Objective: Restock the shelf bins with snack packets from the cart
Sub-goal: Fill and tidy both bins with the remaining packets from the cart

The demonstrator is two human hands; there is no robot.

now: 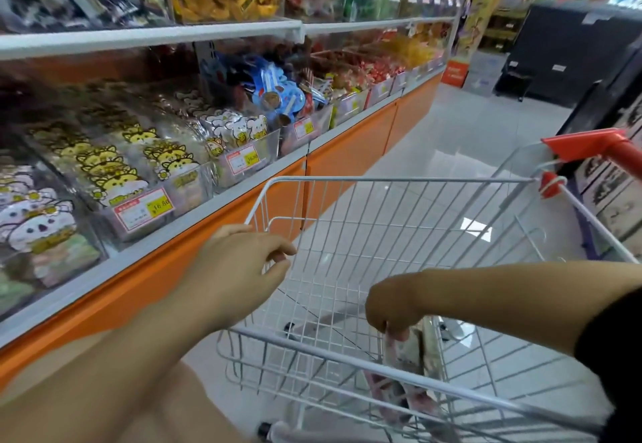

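Running along the left: a row of clear shelf bins (189, 183) on the lower shelf, tilted toward the aisle and packed with snack packets. Far-left bin holds koala-face packets (38, 223); next, yellow animal-face packets (107, 171); then white bear-face packets (243, 126); then blue packets (274, 91); red and yellow ones further down, too blurred to read. Price tags (144, 208) are fixed to the bin fronts. Upper shelf (149, 37) above carries bagged goods behind clear panels. Orange base panel (347, 150) runs beneath the bins.

Left hand (239, 262): stretched forward, at the near-left corner of the cart (399, 180), just beside the shelf edge. Fingers (278, 263) loosely curled, nothing held. Contact with the cart wire cannot be told.

Cart: white wire, standing on the pale tiled floor (469, 122) in the aisle, alongside the shelf.

Right hand (389, 307): reaching down inside the cart near its right wall, fingers closed round the top edge of a snack packet (410, 345), pinkish and beige, hanging upright from the grip. Below it, at the cart bottom, more packets (396, 397), blurred behind the wire. Dark sleeve (611, 338) on that arm.

Far right: the cart's red handle (590, 143).
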